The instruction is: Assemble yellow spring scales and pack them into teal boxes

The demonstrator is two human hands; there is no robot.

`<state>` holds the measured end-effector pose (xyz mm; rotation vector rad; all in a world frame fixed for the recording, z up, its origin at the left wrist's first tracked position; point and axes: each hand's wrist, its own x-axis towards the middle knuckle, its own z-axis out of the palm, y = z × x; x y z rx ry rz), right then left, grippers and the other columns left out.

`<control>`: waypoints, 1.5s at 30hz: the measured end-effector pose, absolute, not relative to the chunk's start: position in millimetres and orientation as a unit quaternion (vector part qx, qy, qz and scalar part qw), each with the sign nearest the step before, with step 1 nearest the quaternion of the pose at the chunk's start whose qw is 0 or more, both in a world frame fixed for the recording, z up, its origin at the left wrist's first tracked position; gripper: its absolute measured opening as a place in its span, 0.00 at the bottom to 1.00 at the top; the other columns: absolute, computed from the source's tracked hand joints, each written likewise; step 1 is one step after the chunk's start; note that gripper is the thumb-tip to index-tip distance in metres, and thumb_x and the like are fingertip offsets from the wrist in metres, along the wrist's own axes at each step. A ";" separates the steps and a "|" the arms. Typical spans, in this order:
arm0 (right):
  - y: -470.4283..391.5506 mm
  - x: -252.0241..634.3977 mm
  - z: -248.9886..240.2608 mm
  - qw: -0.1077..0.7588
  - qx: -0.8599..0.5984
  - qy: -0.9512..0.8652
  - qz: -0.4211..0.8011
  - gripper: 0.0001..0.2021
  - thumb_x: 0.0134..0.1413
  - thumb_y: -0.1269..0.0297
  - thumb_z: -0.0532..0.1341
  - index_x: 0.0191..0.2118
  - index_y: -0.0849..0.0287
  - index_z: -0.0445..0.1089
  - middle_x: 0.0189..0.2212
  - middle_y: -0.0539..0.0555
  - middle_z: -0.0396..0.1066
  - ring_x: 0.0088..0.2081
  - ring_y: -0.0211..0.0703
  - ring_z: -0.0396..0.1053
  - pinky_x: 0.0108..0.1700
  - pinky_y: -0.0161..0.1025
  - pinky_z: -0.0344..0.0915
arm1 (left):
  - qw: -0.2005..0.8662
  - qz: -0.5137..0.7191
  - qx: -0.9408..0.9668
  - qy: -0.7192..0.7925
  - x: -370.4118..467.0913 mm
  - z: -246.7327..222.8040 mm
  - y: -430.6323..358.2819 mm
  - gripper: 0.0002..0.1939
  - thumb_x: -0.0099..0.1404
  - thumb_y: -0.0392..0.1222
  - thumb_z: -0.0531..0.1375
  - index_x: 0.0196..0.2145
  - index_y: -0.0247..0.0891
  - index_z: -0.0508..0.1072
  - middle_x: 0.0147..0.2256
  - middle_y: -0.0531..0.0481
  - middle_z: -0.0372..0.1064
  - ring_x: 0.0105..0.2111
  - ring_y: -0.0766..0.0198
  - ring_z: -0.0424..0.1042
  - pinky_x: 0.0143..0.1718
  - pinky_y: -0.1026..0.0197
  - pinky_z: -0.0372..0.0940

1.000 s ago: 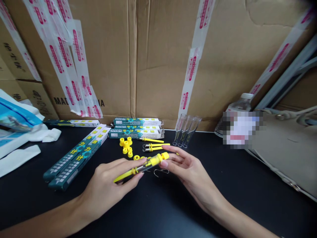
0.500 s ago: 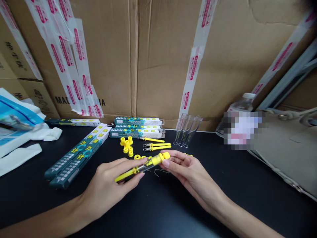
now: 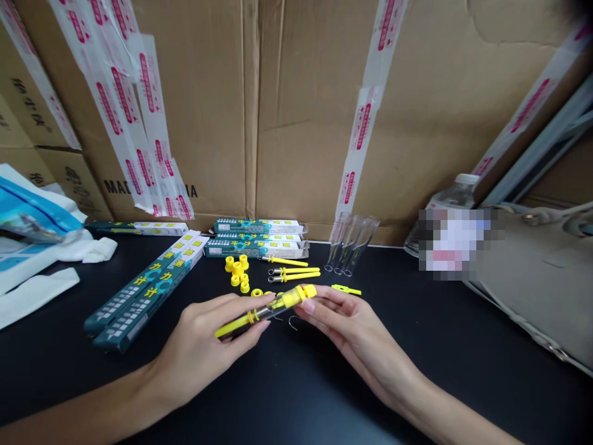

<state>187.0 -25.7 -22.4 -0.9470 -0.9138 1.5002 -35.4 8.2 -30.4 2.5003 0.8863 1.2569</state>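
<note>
A clear-tubed spring scale [image 3: 264,314] with a yellow rod inside is held slantwise above the black table. My left hand [image 3: 210,340] is closed around its lower body. At the upper right end, the thumb and fingers of my right hand [image 3: 349,321] pinch the yellow cap [image 3: 306,292]. A wire hook [image 3: 293,321] shows just under the right fingers; where it attaches is hidden. Beyond the hands lie several yellow collars [image 3: 237,269], partly covered by the left hand at the near side, and yellow rods with metal springs [image 3: 296,275].
Three clear tubes [image 3: 349,247] stand at the back against the cardboard. Printed boxes [image 3: 254,247] lie stacked behind, others [image 3: 143,293] at left. A yellow piece [image 3: 346,289] lies past my right hand. A bottle [image 3: 451,194] and beige bag [image 3: 532,278] are right, plastic packaging [image 3: 37,216] left.
The right fingers and the cap have shifted very slightly left and down, uncovering more of the yellow piece behind them. The left hand keeps its grip almost unmoved.
</note>
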 end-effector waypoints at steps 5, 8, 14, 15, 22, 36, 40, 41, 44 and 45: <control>-25.6 184.2 -26.3 0.553 -0.371 -0.389 0.636 0.11 0.49 0.64 0.72 0.40 0.58 0.78 0.42 0.53 0.78 0.48 0.41 0.73 0.58 0.39 0.65 | 0.111 0.424 0.849 0.294 -35.4 -28.8 7.4 0.17 0.63 0.33 0.64 0.50 0.42 0.76 0.39 0.52 0.79 0.34 0.67 0.79 0.38 0.70 0.72; -26.7 181.5 -27.3 0.571 -0.347 -0.371 0.645 0.11 0.49 0.65 0.72 0.40 0.58 0.77 0.42 0.53 0.78 0.49 0.43 0.73 0.60 0.41 0.64 | 0.113 0.426 0.848 0.294 -35.4 -29.6 6.9 0.18 0.63 0.33 0.64 0.51 0.42 0.75 0.41 0.52 0.79 0.36 0.66 0.79 0.41 0.69 0.72; -28.5 179.7 -27.9 0.600 -0.344 -0.314 0.650 0.24 0.46 0.67 0.74 0.51 0.55 0.73 0.36 0.50 0.80 0.44 0.38 0.76 0.57 0.38 0.67 | 0.110 0.417 0.851 0.300 -35.4 -32.5 4.5 0.19 0.64 0.35 0.64 0.53 0.44 0.73 0.44 0.55 0.78 0.39 0.67 0.78 0.46 0.70 0.71; -28.4 179.8 -28.2 0.602 -0.346 -0.318 0.646 0.23 0.47 0.67 0.74 0.50 0.56 0.74 0.37 0.51 0.80 0.45 0.38 0.76 0.57 0.37 0.68 | 0.110 0.416 0.852 0.298 -35.4 -32.7 3.8 0.19 0.65 0.35 0.63 0.53 0.45 0.73 0.45 0.55 0.78 0.41 0.67 0.78 0.47 0.69 0.70; -19.8 186.0 -28.2 0.572 -0.387 -0.352 0.632 0.18 0.45 0.64 0.74 0.44 0.60 0.78 0.38 0.54 0.80 0.42 0.39 0.77 0.51 0.33 0.71 | 0.163 0.384 0.847 0.328 -33.6 -31.9 2.5 0.17 0.67 0.38 0.62 0.53 0.49 0.72 0.48 0.58 0.76 0.44 0.67 0.77 0.50 0.69 0.69; -7.0 212.9 -9.6 0.446 -0.527 -0.699 0.188 0.18 0.52 0.56 0.68 0.46 0.58 0.72 0.33 0.51 0.73 0.32 0.40 0.68 0.36 0.37 0.67 | 0.209 0.357 0.826 0.384 -32.2 -29.2 7.7 0.15 0.67 0.41 0.61 0.51 0.50 0.74 0.45 0.58 0.78 0.41 0.65 0.77 0.47 0.66 0.70; -16.7 228.1 20.3 0.263 -0.496 -0.761 0.324 0.13 0.50 0.53 0.70 0.31 0.58 0.71 0.23 0.45 0.69 0.26 0.34 0.63 0.27 0.30 0.59 | 0.207 0.363 0.818 0.395 -31.5 -27.4 7.1 0.15 0.67 0.42 0.61 0.51 0.49 0.74 0.44 0.57 0.78 0.40 0.65 0.78 0.48 0.65 0.70; -20.0 229.8 25.2 0.214 -0.470 -0.771 0.372 0.15 0.46 0.53 0.72 0.31 0.58 0.71 0.22 0.44 0.68 0.24 0.33 0.63 0.26 0.29 0.58 | 0.208 0.366 0.817 0.395 -31.3 -27.3 7.0 0.15 0.67 0.42 0.61 0.51 0.49 0.75 0.44 0.57 0.78 0.40 0.65 0.78 0.48 0.65 0.70; -29.5 228.5 27.9 0.122 -0.425 -0.781 0.441 0.19 0.36 0.55 0.76 0.33 0.58 0.74 0.24 0.44 0.67 0.25 0.32 0.64 0.24 0.26 0.59 | 0.208 0.368 0.820 0.385 -31.0 -26.4 6.2 0.16 0.66 0.41 0.61 0.51 0.48 0.75 0.47 0.56 0.77 0.42 0.64 0.77 0.47 0.66 0.70; -31.8 226.6 25.3 0.103 -0.420 -0.780 0.453 0.19 0.35 0.55 0.76 0.34 0.58 0.75 0.25 0.45 0.67 0.25 0.32 0.64 0.22 0.26 0.59 | 0.208 0.365 0.823 0.382 -31.2 -25.8 5.6 0.16 0.66 0.40 0.60 0.52 0.48 0.75 0.47 0.55 0.77 0.42 0.64 0.77 0.45 0.67 0.71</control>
